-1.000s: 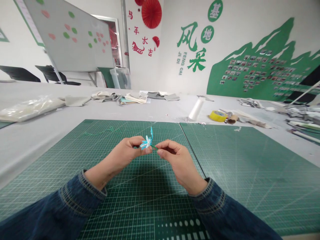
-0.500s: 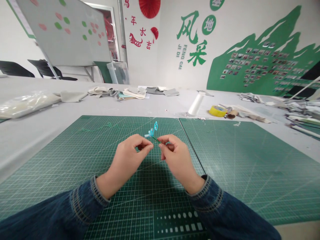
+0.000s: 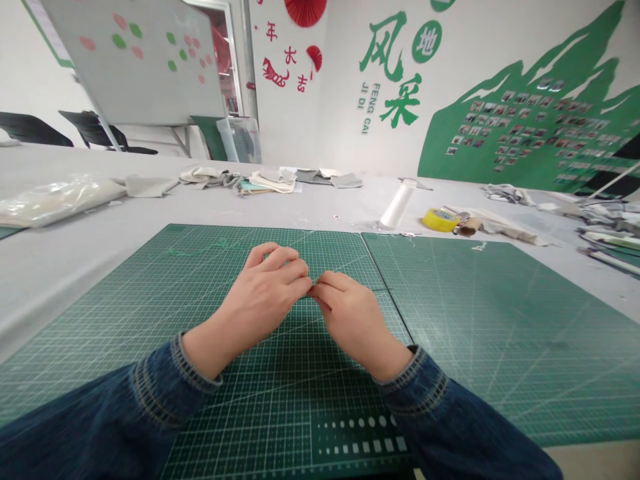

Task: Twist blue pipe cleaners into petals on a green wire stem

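Observation:
Above the green cutting mat, my left hand and my right hand meet at their fingertips. Both are closed in a pinch, with the left fingers curled over the front. The light-blue looped flower on a green stem, visible a moment ago, is hidden behind the fingers now. Only a thin dark bit shows under the left fingertips, and a fine dark line pokes out past the right hand. Loose green thread lies on the mat beyond my left hand.
A second cutting mat adjoins on the right. Behind stand a white thread cone and a yellow tape roll. Fabric scraps line the back, a plastic-wrapped bundle lies left, and more cloth is heaped right.
My left hand has risen and turned over, its fingers closing up to the right fingertips. The blue flower has gone out of sight behind the hands. The view has shifted slightly.

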{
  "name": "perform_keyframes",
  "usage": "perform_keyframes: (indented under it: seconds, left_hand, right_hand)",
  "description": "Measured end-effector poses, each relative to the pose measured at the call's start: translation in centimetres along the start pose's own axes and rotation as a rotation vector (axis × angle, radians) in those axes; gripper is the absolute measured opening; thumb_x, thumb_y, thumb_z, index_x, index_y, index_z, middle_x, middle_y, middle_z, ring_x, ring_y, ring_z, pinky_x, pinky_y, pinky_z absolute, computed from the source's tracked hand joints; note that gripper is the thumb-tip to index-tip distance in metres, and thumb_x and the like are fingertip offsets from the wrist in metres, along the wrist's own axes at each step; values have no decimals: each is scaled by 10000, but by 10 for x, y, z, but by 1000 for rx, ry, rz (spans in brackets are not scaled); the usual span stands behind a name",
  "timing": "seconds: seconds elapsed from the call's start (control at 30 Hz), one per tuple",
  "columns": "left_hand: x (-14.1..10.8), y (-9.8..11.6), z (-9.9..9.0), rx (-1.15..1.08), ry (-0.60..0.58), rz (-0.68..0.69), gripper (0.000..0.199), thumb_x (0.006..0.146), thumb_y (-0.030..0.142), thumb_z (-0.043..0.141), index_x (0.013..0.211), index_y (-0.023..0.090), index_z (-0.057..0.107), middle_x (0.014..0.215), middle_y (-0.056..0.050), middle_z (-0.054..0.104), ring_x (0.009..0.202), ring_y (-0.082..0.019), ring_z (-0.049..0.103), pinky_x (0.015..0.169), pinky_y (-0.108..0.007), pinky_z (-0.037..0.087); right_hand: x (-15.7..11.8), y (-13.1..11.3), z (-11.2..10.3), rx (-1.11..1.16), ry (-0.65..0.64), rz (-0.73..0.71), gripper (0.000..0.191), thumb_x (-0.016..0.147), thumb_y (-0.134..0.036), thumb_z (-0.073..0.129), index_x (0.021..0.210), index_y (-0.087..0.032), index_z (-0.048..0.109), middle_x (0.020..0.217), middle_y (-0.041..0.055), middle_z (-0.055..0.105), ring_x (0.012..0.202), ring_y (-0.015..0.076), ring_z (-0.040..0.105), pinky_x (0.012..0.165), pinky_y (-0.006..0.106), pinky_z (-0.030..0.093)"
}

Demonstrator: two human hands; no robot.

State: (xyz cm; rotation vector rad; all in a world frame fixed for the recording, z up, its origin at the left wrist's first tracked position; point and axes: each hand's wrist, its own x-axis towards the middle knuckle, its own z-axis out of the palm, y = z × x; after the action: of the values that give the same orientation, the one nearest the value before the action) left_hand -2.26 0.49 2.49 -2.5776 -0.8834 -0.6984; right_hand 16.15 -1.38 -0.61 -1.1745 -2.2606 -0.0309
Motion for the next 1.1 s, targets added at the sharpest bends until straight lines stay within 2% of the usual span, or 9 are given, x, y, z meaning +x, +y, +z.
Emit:
perform_keyframes:
  seconds: [0.1, 0.2, 0.37, 0.5, 0.6, 0.73, 0.87, 1.03, 1.1]
  left_hand:
    - [5, -12, -4, -157, -114, -12, 160, 899, 228, 605, 761, 231, 686, 849, 6, 686, 1009, -231, 532, 958, -454, 313]
    - [7, -29, -8, -421, -191, -43, 136, 875, 255, 635, 772, 279, 721, 834, 23, 701, 946, -200, 557, 947, -406, 346]
    - [5, -45, -9, -949, -267, -175, 117, 824, 320, 673, 742, 279, 746, 804, -33, 703, 920, -218, 578, 912, -367, 437]
    - [0, -31, 7, -1189, -107, -416, 85, 775, 301, 715, 727, 235, 738, 845, -43, 663, 863, -198, 586, 848, -360, 471]
    - [-1, -11, 23, -1306, 26, -626, 81, 762, 294, 733, 752, 214, 726, 838, -15, 641, 830, -164, 580, 833, -340, 469]
    - [1, 13, 35, -1483, 163, -835, 99, 747, 284, 748, 758, 192, 712, 825, -2, 660, 861, -159, 595, 895, -341, 456]
    - [0, 22, 36, -1470, 195, -936, 124, 760, 291, 728, 755, 171, 700, 803, -15, 685, 841, -167, 606, 883, -338, 455]
    - [-3, 20, 32, -1070, 142, -936, 165, 767, 342, 708, 729, 182, 693, 804, -34, 697, 845, -210, 617, 840, -370, 452]
    - [-3, 21, 32, -989, 128, -956, 170, 766, 341, 705, 701, 185, 689, 788, -33, 699, 829, -214, 617, 829, -374, 449]
  right_hand:
    - [0, 3, -2, 25, -43, -98, 212, 949, -141, 483, 910, -171, 689, 882, 64, 656, 851, 206, 569, 783, 353, 477]
    - [2, 1, -10, 224, -55, -151, 240, 961, -145, 456, 948, -180, 693, 941, 70, 667, 900, 197, 585, 826, 359, 490]
    - [4, -5, -21, 638, 10, -21, 183, 928, -182, 536, 913, -248, 706, 902, 29, 669, 864, 174, 613, 800, 354, 505]
    - [6, -5, -19, 887, 131, 227, 103, 838, -170, 638, 860, -249, 703, 817, 0, 643, 779, 158, 584, 730, 324, 477]
    - [6, -3, -11, 1064, 189, 396, 196, 813, -150, 641, 966, -257, 702, 773, -22, 609, 704, 132, 532, 658, 279, 441]
    - [6, -1, -3, 1125, 228, 530, 171, 806, -180, 648, 952, -228, 723, 796, -9, 648, 650, 114, 504, 626, 268, 426]
    - [6, -2, 1, 1063, 248, 626, 129, 784, -203, 663, 903, -209, 713, 732, -18, 624, 552, 103, 499, 532, 261, 404]
    - [6, -7, -1, 799, 238, 586, 137, 822, -185, 598, 904, -211, 704, 746, -11, 592, 515, 106, 528, 492, 269, 415]
    - [6, -8, -2, 692, 254, 540, 155, 839, -166, 570, 900, -216, 704, 766, -8, 583, 525, 105, 534, 503, 273, 429]
